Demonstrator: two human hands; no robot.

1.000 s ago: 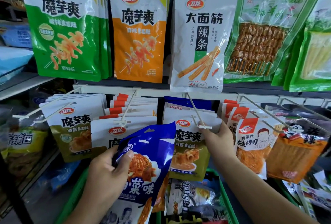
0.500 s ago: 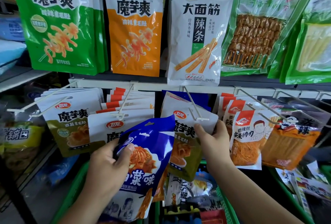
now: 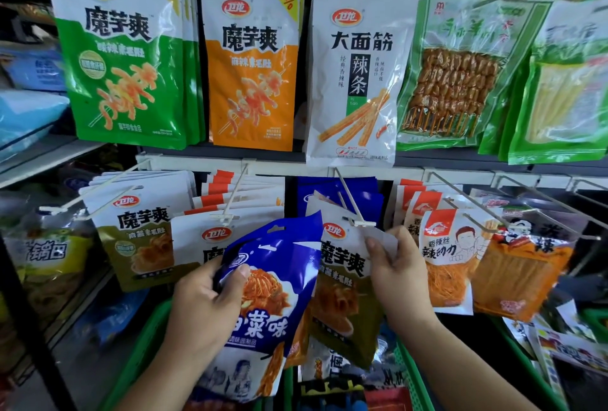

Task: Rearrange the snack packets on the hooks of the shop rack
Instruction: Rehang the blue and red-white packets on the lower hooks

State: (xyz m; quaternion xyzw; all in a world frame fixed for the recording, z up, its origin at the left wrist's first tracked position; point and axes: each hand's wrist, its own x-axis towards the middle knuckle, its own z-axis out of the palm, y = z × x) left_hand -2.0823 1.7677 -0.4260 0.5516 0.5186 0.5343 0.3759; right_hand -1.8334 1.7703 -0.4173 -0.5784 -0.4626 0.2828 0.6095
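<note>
Left fingers grip blue packet | right fingers pinch olive packet

Left side's a grey shelf unit with a dark upright and some blue bags lying on it, kinda shadowy over there. Down low there are green plastic baskets full of loose stuff. Back panel is dark, light's bright and even across the middle.
</note>
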